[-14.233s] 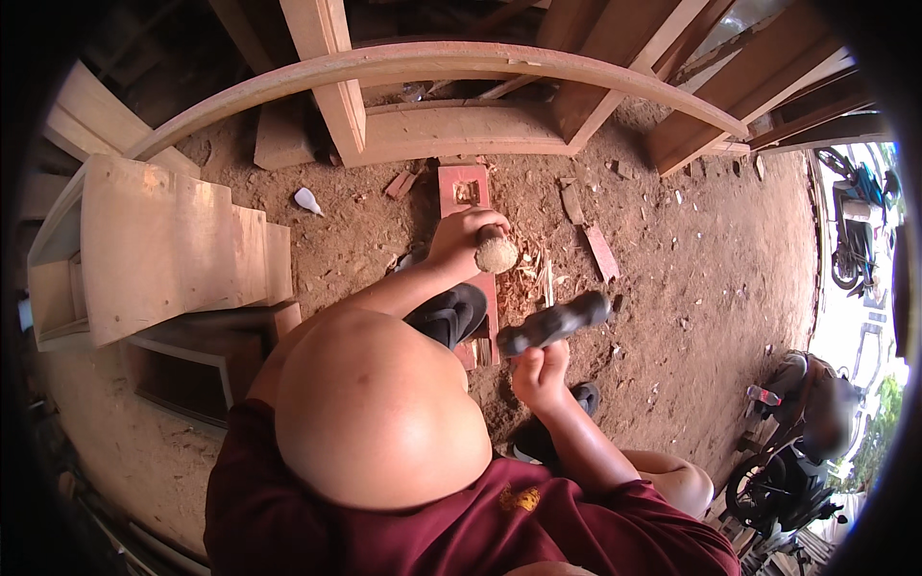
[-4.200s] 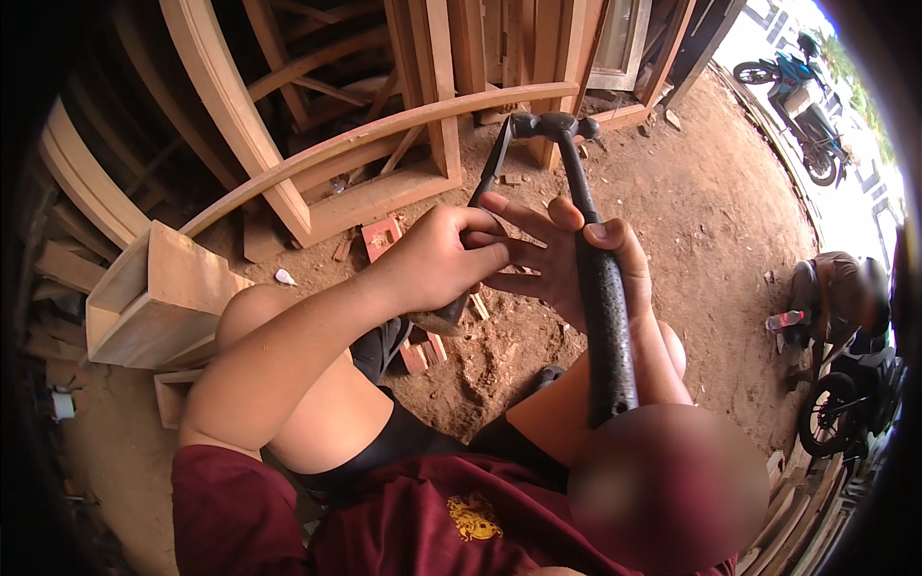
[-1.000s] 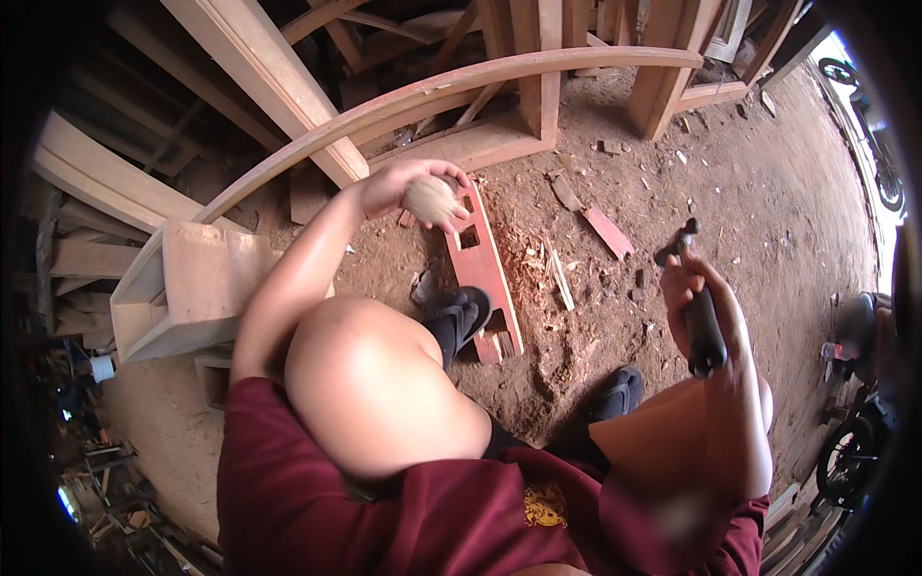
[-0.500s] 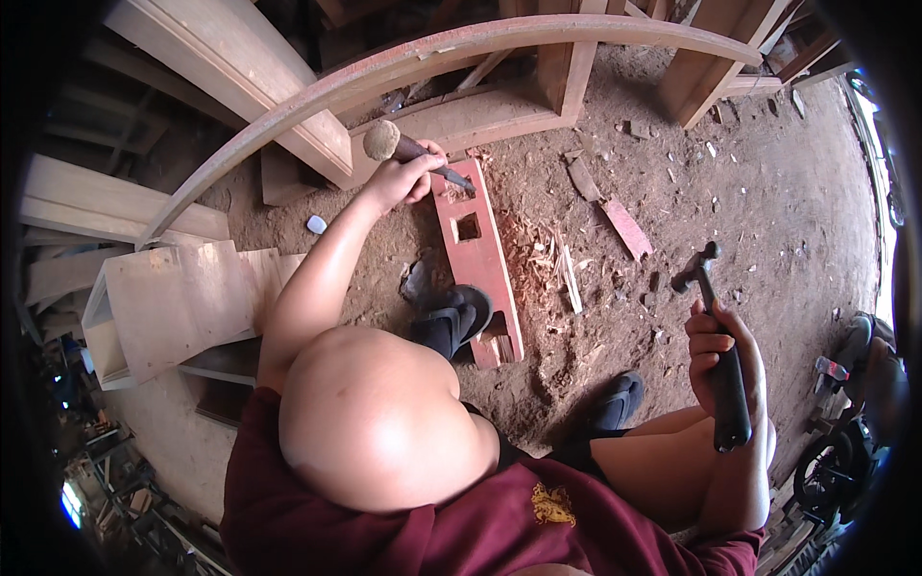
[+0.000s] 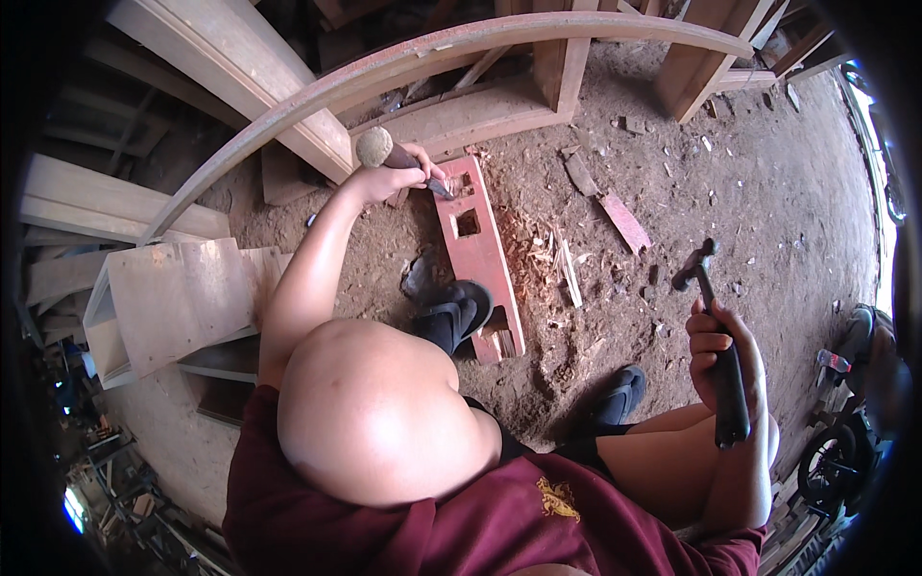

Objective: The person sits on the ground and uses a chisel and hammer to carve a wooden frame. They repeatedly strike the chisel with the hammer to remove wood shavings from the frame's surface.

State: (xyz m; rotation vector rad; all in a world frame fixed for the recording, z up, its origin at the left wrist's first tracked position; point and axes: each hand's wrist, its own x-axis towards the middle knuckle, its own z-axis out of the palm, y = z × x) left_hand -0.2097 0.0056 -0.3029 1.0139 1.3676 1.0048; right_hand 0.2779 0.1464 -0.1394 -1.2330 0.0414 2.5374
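Observation:
A reddish wooden board (image 5: 480,252) with several cut holes lies on the ground in front of me. My left hand (image 5: 401,176) is closed around a chisel (image 5: 375,148) with a dark handle and a pale round end. The chisel's tip is at the far hole, near its left edge. Off to the right, my right hand (image 5: 718,350) grips a claw hammer (image 5: 732,394) by its black handle, head up and well apart from the board. My left foot, in a dark sandal (image 5: 471,309), rests on the board's near part.
Wood shavings (image 5: 552,254) lie along the board's right side. Beyond are a thin red offcut (image 5: 624,223) and a curved wooden strip (image 5: 461,36) in front of timber frames. Plywood pieces (image 5: 178,307) stand at left. A motorbike wheel (image 5: 828,463) shows at right.
The chisel's tip has shifted from the far hole's right side to its left edge, with my left hand moving slightly left. The hammer has stayed nearly still.

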